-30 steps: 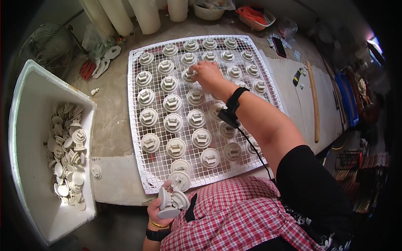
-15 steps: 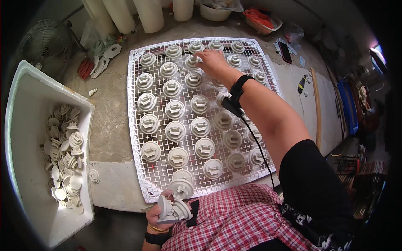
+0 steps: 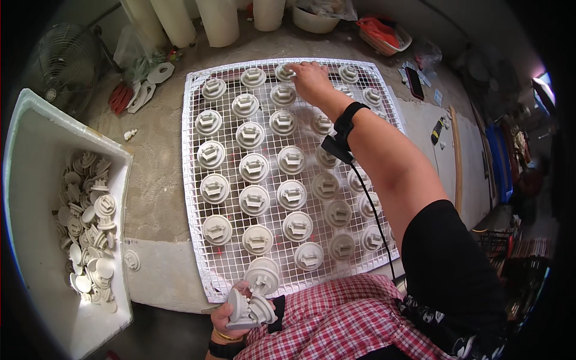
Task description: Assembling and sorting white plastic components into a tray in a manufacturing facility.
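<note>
Low in the view, my left hand [image 3: 223, 319] grips several white round plastic parts [image 3: 262, 309], discs with a raised clip-like block in the middle. They are bunched together and tilted over the near edge of a white wire grid [image 3: 234, 282]. Similar parts [image 3: 254, 200] lie spaced out in rows on the grid, blocks facing up. My right hand [image 3: 312, 81] stretches across to the far row. Its bent fingers are closed at a white round plastic part [image 3: 284, 72]; the palm and forearm hide some parts behind them.
A deep white foam box [image 3: 72, 120] on the left holds a heap of the same parts [image 3: 90, 234]. A fan [image 3: 63, 66], white cylinders [image 3: 217, 24] and a basin [image 3: 315, 21] stand at the back. A phone [image 3: 414, 83] and a cutter knife [image 3: 437, 131] lie right. A black cable [image 3: 366, 198] hangs from my right wrist.
My right hand has moved farther away, from a part in the second row to one in the far row. The left hand still holds its bunch, and the view has shifted slightly.
</note>
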`<state>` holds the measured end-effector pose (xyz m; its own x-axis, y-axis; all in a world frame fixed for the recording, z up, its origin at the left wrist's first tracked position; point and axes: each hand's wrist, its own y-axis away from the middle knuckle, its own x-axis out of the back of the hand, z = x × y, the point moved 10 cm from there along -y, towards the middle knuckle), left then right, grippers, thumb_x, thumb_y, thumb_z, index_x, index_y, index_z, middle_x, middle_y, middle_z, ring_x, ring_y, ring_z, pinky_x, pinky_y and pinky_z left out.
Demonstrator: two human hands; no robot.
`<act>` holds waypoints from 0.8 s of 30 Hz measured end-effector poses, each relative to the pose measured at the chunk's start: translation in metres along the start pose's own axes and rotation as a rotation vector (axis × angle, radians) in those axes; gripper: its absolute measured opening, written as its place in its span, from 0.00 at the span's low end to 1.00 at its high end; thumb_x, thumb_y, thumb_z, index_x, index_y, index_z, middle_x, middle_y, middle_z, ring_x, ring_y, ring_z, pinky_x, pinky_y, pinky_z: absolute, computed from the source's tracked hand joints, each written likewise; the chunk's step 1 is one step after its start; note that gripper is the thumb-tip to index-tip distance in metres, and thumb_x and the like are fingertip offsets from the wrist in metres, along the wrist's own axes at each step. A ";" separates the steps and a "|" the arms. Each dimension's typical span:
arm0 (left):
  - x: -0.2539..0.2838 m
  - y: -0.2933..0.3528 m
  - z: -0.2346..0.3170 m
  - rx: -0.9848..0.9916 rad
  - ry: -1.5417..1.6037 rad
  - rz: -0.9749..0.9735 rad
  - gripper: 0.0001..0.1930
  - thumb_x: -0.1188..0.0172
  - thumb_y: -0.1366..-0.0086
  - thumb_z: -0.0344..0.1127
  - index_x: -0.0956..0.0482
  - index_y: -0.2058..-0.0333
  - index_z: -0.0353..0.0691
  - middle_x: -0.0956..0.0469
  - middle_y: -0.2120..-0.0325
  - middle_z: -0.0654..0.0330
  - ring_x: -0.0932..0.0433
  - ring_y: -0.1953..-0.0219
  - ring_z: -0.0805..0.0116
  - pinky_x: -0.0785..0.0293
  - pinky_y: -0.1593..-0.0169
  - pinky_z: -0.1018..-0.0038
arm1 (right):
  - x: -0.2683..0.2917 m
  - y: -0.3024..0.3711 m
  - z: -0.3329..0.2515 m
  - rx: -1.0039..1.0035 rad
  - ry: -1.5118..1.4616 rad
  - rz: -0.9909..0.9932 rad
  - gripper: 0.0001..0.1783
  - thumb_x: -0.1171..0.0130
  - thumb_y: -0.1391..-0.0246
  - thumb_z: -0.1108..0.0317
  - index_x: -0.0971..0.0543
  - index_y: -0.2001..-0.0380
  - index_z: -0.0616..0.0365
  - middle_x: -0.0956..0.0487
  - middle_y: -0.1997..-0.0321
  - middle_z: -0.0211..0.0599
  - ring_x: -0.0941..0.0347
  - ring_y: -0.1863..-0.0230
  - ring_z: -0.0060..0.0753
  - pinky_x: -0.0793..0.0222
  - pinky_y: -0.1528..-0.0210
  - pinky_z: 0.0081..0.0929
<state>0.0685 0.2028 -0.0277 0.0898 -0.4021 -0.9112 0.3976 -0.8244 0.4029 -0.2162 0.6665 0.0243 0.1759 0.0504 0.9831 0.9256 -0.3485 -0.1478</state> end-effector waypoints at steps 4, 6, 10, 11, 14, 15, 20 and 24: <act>0.004 -0.002 0.001 -0.005 0.012 -0.013 0.32 0.42 0.41 0.45 0.40 0.38 0.48 0.39 0.43 0.35 0.34 0.46 0.28 0.32 0.52 0.29 | -0.003 -0.005 -0.006 0.023 0.036 0.002 0.20 0.47 0.41 0.61 0.26 0.44 0.38 0.23 0.50 0.35 0.32 0.45 0.45 0.43 0.43 0.51; 0.005 -0.003 0.001 0.009 -0.001 -0.006 0.33 0.43 0.41 0.45 0.41 0.38 0.48 0.39 0.43 0.35 0.34 0.45 0.28 0.32 0.52 0.29 | -0.002 -0.007 -0.009 0.038 0.034 0.017 0.20 0.46 0.42 0.61 0.26 0.44 0.38 0.23 0.51 0.34 0.32 0.45 0.45 0.43 0.44 0.52; -0.002 -0.008 0.003 0.014 -0.010 0.005 0.33 0.42 0.40 0.45 0.42 0.38 0.47 0.39 0.43 0.35 0.34 0.45 0.28 0.33 0.52 0.29 | 0.001 -0.006 -0.012 0.045 0.032 0.015 0.21 0.46 0.42 0.62 0.26 0.44 0.38 0.24 0.51 0.34 0.33 0.44 0.44 0.43 0.45 0.51; -0.003 -0.008 0.003 0.016 -0.010 0.000 0.33 0.42 0.41 0.45 0.42 0.38 0.47 0.39 0.43 0.36 0.34 0.45 0.27 0.33 0.52 0.29 | 0.008 -0.007 -0.014 0.042 0.005 0.074 0.22 0.45 0.43 0.63 0.26 0.44 0.38 0.24 0.50 0.34 0.33 0.44 0.44 0.44 0.44 0.50; -0.004 -0.008 0.002 0.019 -0.001 -0.011 0.33 0.42 0.41 0.45 0.41 0.38 0.47 0.39 0.43 0.36 0.34 0.45 0.27 0.33 0.52 0.29 | 0.015 -0.011 -0.037 0.072 -0.043 0.087 0.24 0.44 0.45 0.63 0.27 0.43 0.37 0.25 0.49 0.34 0.34 0.43 0.43 0.46 0.43 0.48; -0.004 -0.008 0.002 0.024 0.004 -0.020 0.33 0.42 0.41 0.45 0.41 0.38 0.46 0.39 0.43 0.37 0.34 0.45 0.27 0.33 0.52 0.28 | 0.009 -0.013 -0.047 0.101 -0.062 0.045 0.24 0.44 0.44 0.63 0.27 0.43 0.37 0.25 0.49 0.35 0.34 0.43 0.44 0.46 0.42 0.48; -0.002 -0.008 0.002 0.009 -0.017 0.005 0.32 0.42 0.40 0.45 0.41 0.39 0.46 0.39 0.43 0.36 0.34 0.46 0.27 0.32 0.53 0.29 | -0.013 -0.010 -0.074 0.203 -0.061 0.037 0.23 0.44 0.45 0.63 0.27 0.44 0.37 0.25 0.51 0.35 0.35 0.44 0.44 0.46 0.44 0.49; -0.005 -0.009 0.002 0.002 -0.016 -0.016 0.33 0.42 0.41 0.46 0.41 0.39 0.45 0.38 0.44 0.36 0.33 0.47 0.28 0.31 0.53 0.29 | -0.018 -0.008 -0.087 0.229 -0.078 0.047 0.23 0.45 0.47 0.66 0.26 0.46 0.36 0.26 0.52 0.34 0.34 0.46 0.43 0.45 0.46 0.47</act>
<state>0.0625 0.2117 -0.0262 0.0690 -0.3949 -0.9161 0.3967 -0.8317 0.3884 -0.2559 0.5872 0.0170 0.2380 0.1142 0.9645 0.9660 -0.1315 -0.2227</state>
